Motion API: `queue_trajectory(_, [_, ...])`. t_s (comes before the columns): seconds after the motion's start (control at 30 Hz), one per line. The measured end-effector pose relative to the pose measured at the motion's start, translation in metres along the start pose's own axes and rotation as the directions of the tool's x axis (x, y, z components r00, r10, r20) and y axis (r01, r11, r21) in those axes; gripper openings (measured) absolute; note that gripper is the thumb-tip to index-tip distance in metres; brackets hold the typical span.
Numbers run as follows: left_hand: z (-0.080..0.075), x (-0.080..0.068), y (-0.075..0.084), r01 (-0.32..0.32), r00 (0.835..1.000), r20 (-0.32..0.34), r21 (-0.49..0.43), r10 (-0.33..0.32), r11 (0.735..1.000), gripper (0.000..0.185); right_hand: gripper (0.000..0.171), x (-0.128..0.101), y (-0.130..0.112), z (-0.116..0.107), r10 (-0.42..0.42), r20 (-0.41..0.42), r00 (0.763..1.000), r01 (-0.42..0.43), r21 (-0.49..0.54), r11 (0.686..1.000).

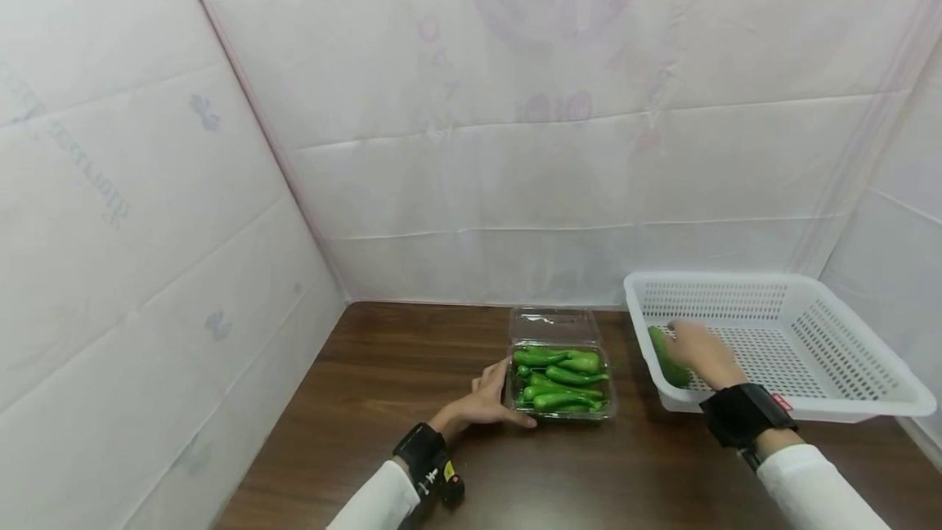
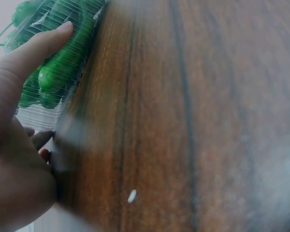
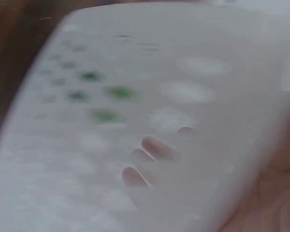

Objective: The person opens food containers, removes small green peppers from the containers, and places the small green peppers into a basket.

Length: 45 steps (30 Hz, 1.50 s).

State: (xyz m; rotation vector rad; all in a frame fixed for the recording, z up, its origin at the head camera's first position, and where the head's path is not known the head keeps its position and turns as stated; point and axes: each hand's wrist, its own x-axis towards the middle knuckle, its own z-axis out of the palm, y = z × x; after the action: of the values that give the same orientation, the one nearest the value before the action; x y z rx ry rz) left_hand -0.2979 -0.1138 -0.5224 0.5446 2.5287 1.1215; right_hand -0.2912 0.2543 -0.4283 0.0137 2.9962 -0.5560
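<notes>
A clear plastic clamshell box (image 1: 561,380) stands open on the brown table, filled with several green peppers (image 1: 567,375). My left hand (image 1: 489,399) grips its near left corner. The thumb (image 2: 38,46) lies along the box wall (image 2: 63,72) and the fingers (image 2: 36,140) curl at its side. My right hand (image 1: 702,354) reaches into the white perforated basket (image 1: 809,285), right beside a single green pepper (image 1: 665,357) on its floor. In the blurred right wrist view the fingertips (image 3: 152,149) and green patches (image 3: 120,92) show through the basket wall (image 3: 208,67). Whether they hold the pepper is unclear.
White sheeting walls close in the table (image 1: 412,366) at the back, left and right. The basket sits at the right, close to the box. Bare wood lies to the left of the box and in front of it.
</notes>
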Motion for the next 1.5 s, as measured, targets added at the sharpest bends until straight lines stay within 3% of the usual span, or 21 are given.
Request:
queue_trajectory(0.13, [-0.001, -0.002, 0.000, 0.022, 1.000, 0.001, -0.005, -0.022, 1.000, 0.125, 0.043, -0.011, -0.037, -0.012, -0.116, -0.191, 0.975, 0.117, -0.007, 0.993])
queue_trajectory(0.3, [0.001, -0.004, -0.004, 0.025, 1.000, 0.010, -0.006, -0.025, 1.000, 0.126, 0.036, -0.017, -0.086, -0.008, -0.285, -0.333, 0.899, 0.285, -0.051, 0.957])
queue_trajectory(0.5, [0.001, -0.002, -0.004, 0.024, 1.000, 0.020, -0.022, -0.023, 0.999, 0.127, 0.035, -0.006, -0.128, 0.034, -0.508, -0.346, 0.789, 0.516, -0.076, 0.853])
queue_trajectory(0.6, [-0.001, -0.002, -0.003, 0.036, 0.999, 0.022, -0.019, -0.035, 0.999, 0.126, 0.038, -0.002, -0.141, 0.066, -0.577, -0.309, 0.756, 0.579, -0.093, 0.810])
queue_trajectory(0.67, [0.000, -0.001, -0.003, 0.035, 0.999, 0.024, -0.005, -0.035, 0.999, 0.125, 0.037, -0.001, -0.145, 0.085, -0.581, -0.292, 0.760, 0.579, -0.102, 0.809])
queue_trajectory(0.8, [0.002, -0.003, -0.004, 0.043, 0.999, 0.029, -0.005, -0.043, 0.999, 0.124, 0.031, -0.003, -0.147, 0.113, -0.527, -0.292, 0.798, 0.520, -0.108, 0.847])
queue_trajectory(0.97, [0.002, -0.005, -0.003, 0.064, 0.997, 0.041, -0.046, -0.063, 0.997, 0.124, 0.028, -0.002, -0.146, 0.121, -0.492, -0.335, 0.804, 0.483, -0.115, 0.868])
queue_trajectory(1.23, [0.000, -0.006, -0.004, 0.064, 0.997, 0.037, -0.028, -0.063, 0.998, 0.125, 0.020, -0.008, -0.148, 0.113, -0.515, -0.374, 0.771, 0.534, -0.060, 0.843])
queue_trajectory(1.5, [0.001, -0.005, -0.004, 0.072, 0.997, 0.029, -0.045, -0.071, 0.996, 0.123, 0.038, -0.021, -0.144, 0.076, -0.542, -0.273, 0.795, 0.570, 0.026, 0.822])
